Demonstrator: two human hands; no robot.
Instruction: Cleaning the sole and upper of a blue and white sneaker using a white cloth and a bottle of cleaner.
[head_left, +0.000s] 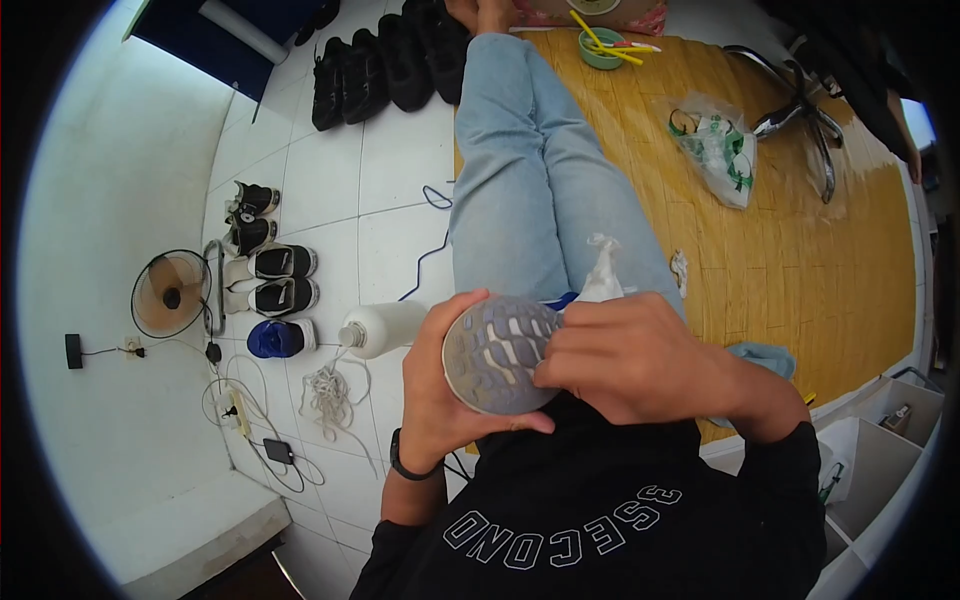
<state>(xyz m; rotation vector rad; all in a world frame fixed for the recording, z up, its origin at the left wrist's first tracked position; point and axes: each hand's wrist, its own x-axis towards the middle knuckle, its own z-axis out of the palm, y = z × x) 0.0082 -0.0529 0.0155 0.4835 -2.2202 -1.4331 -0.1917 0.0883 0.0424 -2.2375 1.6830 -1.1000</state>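
Observation:
My left hand (435, 382), with a black band at the wrist, is wrapped around a shoe whose patterned grey sole (495, 356) faces up. The sole has pale grooves and some dull brownish marks. Against its right side press the curled fingers of my right hand (630, 356); whatever may be inside them is hidden. Crumpled white tissue (602, 274) shows over my thigh just beyond the right hand. A bit of blue (561, 301) peeks out between the sole and my jeans. To the left of my left hand lies a white bottle (382, 328) with a grey cap.
White laces (330, 397) lie on the tiles near a blue shoe (277, 339) and several black shoes (375, 71). A fan (171, 292) and cables stand leftward. On the wood-patterned mat (802, 277) are a plastic bag (716, 154), a green bowl (602, 46) and chair legs (802, 112).

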